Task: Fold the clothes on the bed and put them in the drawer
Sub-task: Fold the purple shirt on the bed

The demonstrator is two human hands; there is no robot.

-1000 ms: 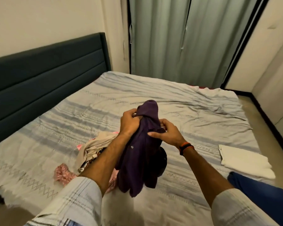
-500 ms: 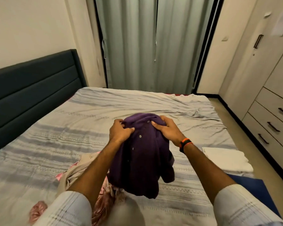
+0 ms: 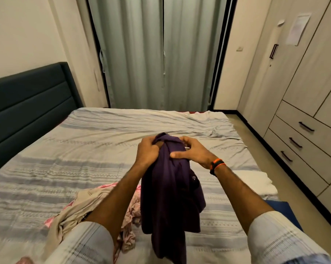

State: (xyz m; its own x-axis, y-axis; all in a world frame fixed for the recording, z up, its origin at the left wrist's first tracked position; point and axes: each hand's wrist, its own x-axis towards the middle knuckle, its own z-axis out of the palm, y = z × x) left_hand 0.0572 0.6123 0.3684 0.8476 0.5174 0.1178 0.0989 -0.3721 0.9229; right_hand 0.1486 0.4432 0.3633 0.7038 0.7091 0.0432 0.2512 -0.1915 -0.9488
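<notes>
A dark purple shirt (image 3: 170, 195) hangs bunched above the bed (image 3: 96, 141), held up at its top by both hands. My left hand (image 3: 147, 151) grips the cloth from the left. My right hand (image 3: 194, 152) holds it from the right, thumb pressed across the front. Below them, a pile of beige and pink clothes (image 3: 81, 208) lies on the near part of the bed. A folded white garment (image 3: 256, 182) rests at the bed's right edge, with a folded blue garment (image 3: 282, 210) nearer to me. Three shut drawers (image 3: 303, 141) sit in the wardrobe on the right.
A dark upholstered headboard (image 3: 27, 105) runs along the left wall. Grey curtains (image 3: 161, 54) hang behind the far end of the bed. A narrow strip of floor (image 3: 256, 141) separates the bed from the wardrobe.
The view has turned right and lifted, bringing the wardrobe drawers into sight. My hands have drawn closer together on the purple shirt, bunching its top.
</notes>
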